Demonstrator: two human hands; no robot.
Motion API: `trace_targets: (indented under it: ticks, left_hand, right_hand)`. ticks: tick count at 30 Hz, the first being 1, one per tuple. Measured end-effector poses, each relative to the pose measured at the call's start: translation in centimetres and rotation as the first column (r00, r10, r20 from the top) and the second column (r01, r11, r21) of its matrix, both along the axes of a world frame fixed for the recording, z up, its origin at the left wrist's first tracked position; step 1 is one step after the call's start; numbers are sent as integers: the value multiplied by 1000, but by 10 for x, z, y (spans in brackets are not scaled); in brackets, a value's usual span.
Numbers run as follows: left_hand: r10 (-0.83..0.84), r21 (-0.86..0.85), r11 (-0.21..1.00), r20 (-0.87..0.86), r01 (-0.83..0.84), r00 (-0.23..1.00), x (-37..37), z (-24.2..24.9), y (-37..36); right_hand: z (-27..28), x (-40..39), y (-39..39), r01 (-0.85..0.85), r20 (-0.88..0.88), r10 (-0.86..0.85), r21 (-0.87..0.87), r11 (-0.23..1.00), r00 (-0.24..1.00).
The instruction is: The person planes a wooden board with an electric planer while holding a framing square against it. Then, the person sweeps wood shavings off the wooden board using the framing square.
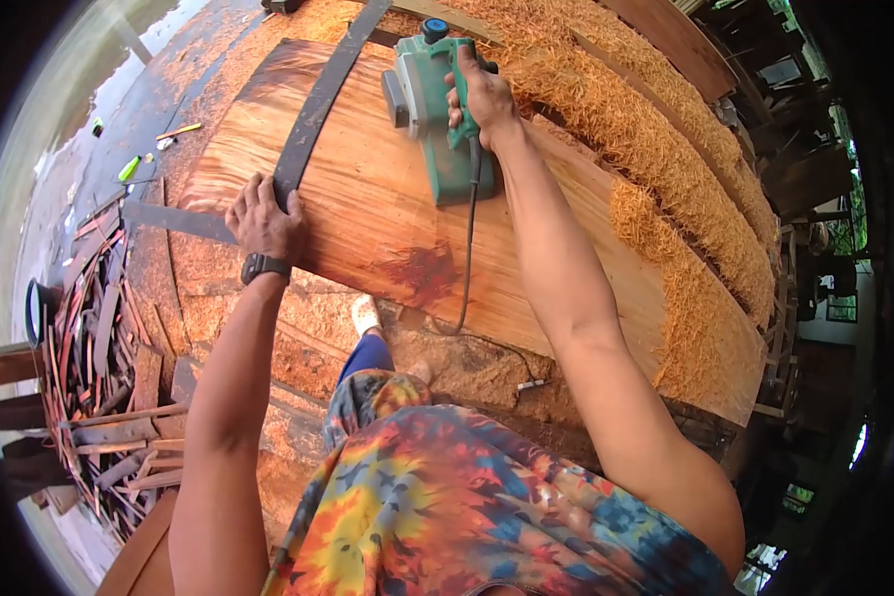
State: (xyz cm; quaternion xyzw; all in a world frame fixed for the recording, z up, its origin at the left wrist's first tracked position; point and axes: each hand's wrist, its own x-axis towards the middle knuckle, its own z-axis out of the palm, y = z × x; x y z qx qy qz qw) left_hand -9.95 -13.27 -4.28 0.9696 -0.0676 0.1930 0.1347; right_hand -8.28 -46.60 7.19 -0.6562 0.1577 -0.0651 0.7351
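A wide plank (358,199) with streaky orange grain and a dark red patch lies in front of me. My left hand (266,221), a watch on its wrist, grips the corner of a dark L-shaped carpenter's square (320,111). The square's long blade crosses the plank, and its shorter arm sticks out to the left past the near edge. With its fingers wrapped round the handle, my right hand (487,97) holds a green electric planer (435,129) on the plank. From its handle a black cord (470,238) runs down over the near edge.
Wood shavings (626,129) are heaped along the far side and on the plank's right end. Scrap strips (104,348) pile up at left. A cord connector (531,384) lies on the shaving-covered floor near my foot (366,314). A yellow-green object (129,169) lies at upper left.
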Motion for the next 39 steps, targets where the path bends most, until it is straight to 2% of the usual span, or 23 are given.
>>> trace_targets:
  ticks: [4,5,9,14,15,18,23,31,35,39]
  left_hand:
    - [10,3,1000,-23,-10,1000,-2,1,0]
    - [9,4,1000,-26,-9,1000,-1,0,0]
    - [12,-4,1000,-23,-12,1000,1,-7,1]
    - [7,2,1000,-47,-7,999,-1,-6,-1]
    - [7,0,1000,-53,-7,999,-2,-4,-1]
    - [23,2,1000,-54,-23,998,0,-7,-1]
    - [13,33,999,-56,-11,998,2,-12,-1]
    - [14,44,999,-69,-11,998,1,-10,-1]
    - [26,49,999,-74,-22,997,-1,-9,-3]
    - [51,34,998,-91,-48,995,1,-9,-3]
  right_hand:
    - [0,-14,5,0,-23,1,15,1000,1000]
    - [-3,-32,10,-28,-46,29,17,999,999]
    - [-1,-138,52,69,-56,-69,-1,998,996]
    - [0,-279,102,19,-100,-23,-37,999,995]
    - [4,-299,110,-13,-103,6,-60,998,995]
    - [9,-319,126,-1,-82,2,20,1000,997]
    - [7,-259,106,0,-110,-4,-39,999,994]
    - [1,-88,49,-11,-63,0,-176,984,998]
    - [2,19,24,73,22,-72,-54,996,997]
    - [1,34,19,57,-52,-58,-20,998,997]
